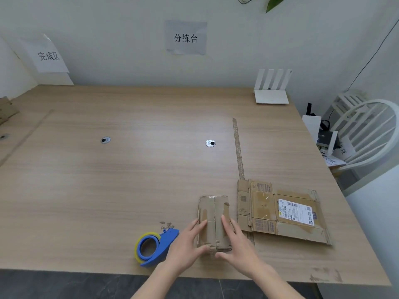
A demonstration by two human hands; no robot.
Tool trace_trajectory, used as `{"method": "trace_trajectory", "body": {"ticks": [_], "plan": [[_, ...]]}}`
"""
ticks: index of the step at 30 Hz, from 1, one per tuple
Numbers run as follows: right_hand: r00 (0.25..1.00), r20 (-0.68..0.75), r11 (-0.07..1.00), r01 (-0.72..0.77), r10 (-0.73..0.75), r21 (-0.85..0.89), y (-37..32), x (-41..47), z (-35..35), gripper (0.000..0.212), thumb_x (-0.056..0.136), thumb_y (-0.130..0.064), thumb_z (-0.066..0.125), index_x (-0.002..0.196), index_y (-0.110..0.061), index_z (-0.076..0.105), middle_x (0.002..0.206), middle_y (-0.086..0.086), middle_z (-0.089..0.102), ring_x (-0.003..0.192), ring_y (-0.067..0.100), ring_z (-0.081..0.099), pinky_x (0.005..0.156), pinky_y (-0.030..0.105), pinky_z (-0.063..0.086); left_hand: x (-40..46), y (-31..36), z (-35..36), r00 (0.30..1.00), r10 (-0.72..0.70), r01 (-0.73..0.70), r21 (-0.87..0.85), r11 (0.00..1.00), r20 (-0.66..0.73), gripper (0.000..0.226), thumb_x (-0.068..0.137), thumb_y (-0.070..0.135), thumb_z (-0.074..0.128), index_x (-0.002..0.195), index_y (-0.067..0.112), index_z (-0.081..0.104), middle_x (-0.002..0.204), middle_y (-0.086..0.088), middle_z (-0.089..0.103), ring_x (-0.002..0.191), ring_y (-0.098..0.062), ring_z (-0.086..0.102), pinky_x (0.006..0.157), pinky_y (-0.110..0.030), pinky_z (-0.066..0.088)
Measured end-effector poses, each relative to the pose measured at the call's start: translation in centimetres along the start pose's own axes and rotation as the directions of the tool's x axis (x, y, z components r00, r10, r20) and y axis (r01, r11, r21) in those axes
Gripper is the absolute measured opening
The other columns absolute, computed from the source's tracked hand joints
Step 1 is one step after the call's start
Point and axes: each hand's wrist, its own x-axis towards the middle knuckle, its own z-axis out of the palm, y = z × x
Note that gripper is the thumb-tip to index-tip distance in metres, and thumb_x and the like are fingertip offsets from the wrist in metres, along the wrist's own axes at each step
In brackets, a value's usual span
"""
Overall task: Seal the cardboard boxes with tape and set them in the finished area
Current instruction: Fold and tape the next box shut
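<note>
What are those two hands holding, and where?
The small cardboard box: the left hand and right hand press its two top flaps shut, fingers flat on top, thumbs at its near end.

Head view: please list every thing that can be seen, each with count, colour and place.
small cardboard box: 1, brown, near table edge, flaps closed
flattened cardboard box: 1, brown with white label, right of the small box
tape dispenser: 1, blue with yellowish tape roll, left of the small box
cardboard strip: 1, brown, behind the flattened box
table: 1, light wood
grommets: 2, silver, mid table
router: 1, white, far right corner
paper signs: 2, white, on wall
chair: 1, white, right of table
plant leaves: green, top
left hand: 1, fingers flat on the small box
right hand: 1, fingers flat on the small box
</note>
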Motion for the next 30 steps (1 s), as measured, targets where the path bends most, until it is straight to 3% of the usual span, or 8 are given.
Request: {"method": "trace_trajectory", "body": {"ticks": [2, 6, 11, 17, 21, 25, 27, 30], "plan": [[0.999, -0.037, 0.994, 0.012, -0.016, -0.109, -0.3, 0.2, 0.2, 0.114, 0.087, -0.056, 0.068, 0.157, -0.039, -0.02, 0.17, 0.0, -0.008, 0.148, 0.021, 0.033, 0.112, 0.032, 0.041, 0.1, 0.3, 0.4, 1.0, 0.008, -0.008, 0.023, 1.0, -0.011, 0.083, 0.086, 0.051, 0.07, 0.153, 0.052, 0.021, 0.162, 0.026, 0.014, 0.146, -0.004, 0.028, 0.111, -0.033, 0.037], [0.998, -0.07, 0.99, -0.017, 0.007, -0.138, -1.7, 0.5, 0.6, 0.111, 0.089, -0.056, 0.065, 0.16, -0.028, -0.016, 0.169, 0.006, -0.009, 0.142, 0.025, 0.042, 0.106, 0.031, 0.044, 0.6, -0.1, 0.8, 0.997, -0.003, 0.007, 0.059, 0.998, -0.076, 0.084, 0.086, 0.05, 0.071, 0.155, 0.047, 0.022, 0.162, 0.024, 0.018, 0.144, -0.004, 0.032, 0.11, -0.033, 0.04], [0.997, -0.081, 0.982, -0.029, 0.014, -0.185, -1.9, 0.7, 0.9, 0.113, 0.087, -0.059, 0.066, 0.161, -0.025, -0.013, 0.17, 0.007, -0.006, 0.14, 0.028, 0.045, 0.105, 0.033, 0.045, 1.0, -1.2, 0.9, 0.996, 0.066, -0.049, 0.238, 0.97, -0.067, 0.095, 0.08, 0.062, 0.07, 0.157, 0.043, 0.017, 0.163, 0.019, 0.018, 0.141, -0.008, 0.038, 0.11, -0.031, 0.041], [0.997, -0.082, 0.986, -0.01, -0.003, -0.166, -1.3, 0.8, 1.0, 0.112, 0.089, -0.051, 0.068, 0.16, -0.029, -0.015, 0.169, 0.005, -0.009, 0.139, 0.026, 0.046, 0.107, 0.031, 0.044, 1.2, -0.7, 2.1, 0.984, 0.134, -0.066, 0.468, 0.881, -0.115, 0.092, 0.084, 0.055, 0.06, 0.159, 0.03, 0.015, 0.164, 0.004, 0.025, 0.127, -0.021, 0.053, 0.103, -0.037, 0.042], [0.997, -0.067, 0.99, 0.015, -0.025, -0.143, -0.6, 0.9, 0.9, 0.115, 0.087, -0.05, 0.071, 0.158, -0.035, -0.018, 0.169, 0.001, -0.011, 0.141, 0.025, 0.045, 0.107, 0.032, 0.044, 0.9, -1.0, 2.2, 0.988, 0.102, -0.042, 0.438, 0.898, -0.115, 0.094, 0.084, 0.057, 0.061, 0.159, 0.036, 0.007, 0.164, 0.01, 0.021, 0.125, -0.017, 0.053, 0.1, -0.034, 0.044], [0.995, -0.089, 0.991, 0.036, -0.048, -0.13, 0.2, 0.4, 0.4, 0.116, 0.083, -0.06, 0.07, 0.156, -0.043, -0.019, 0.17, -0.003, -0.006, 0.144, 0.02, 0.041, 0.107, 0.035, 0.046, 0.5, -2.3, 0.7, 0.985, 0.17, -0.144, 0.367, 0.919, -0.038, 0.103, 0.075, 0.074, 0.058, 0.156, 0.049, 0.0, 0.163, 0.015, 0.021, 0.136, -0.013, 0.044, 0.108, -0.035, 0.04], [0.992, -0.104, 0.992, 0.053, -0.066, -0.116, 0.5, 0.0, 0.1, 0.117, 0.081, -0.066, 0.068, 0.154, -0.046, -0.02, 0.17, -0.006, -0.007, 0.146, 0.018, 0.038, 0.108, 0.036, 0.046, -0.1, -3.4, -0.4, 0.974, 0.218, -0.183, 0.354, 0.917, -0.061, 0.096, 0.076, 0.078, 0.05, 0.155, 0.05, 0.005, 0.16, 0.013, 0.029, 0.135, -0.012, 0.044, 0.107, -0.031, 0.041], [0.988, -0.127, 0.991, 0.071, -0.086, -0.114, 0.6, -0.4, -0.4, 0.117, 0.077, -0.075, 0.065, 0.154, -0.049, -0.02, 0.168, -0.012, -0.013, 0.146, 0.016, 0.038, 0.105, 0.037, 0.048, -0.9, -5.8, -1.4, 0.948, 0.222, -0.101, 0.446, 0.889, -0.228, 0.086, 0.076, 0.074, 0.06, 0.151, 0.042, 0.033, 0.143, 0.007, 0.052, 0.116, -0.019, 0.06, 0.096, -0.034, 0.049]]}}
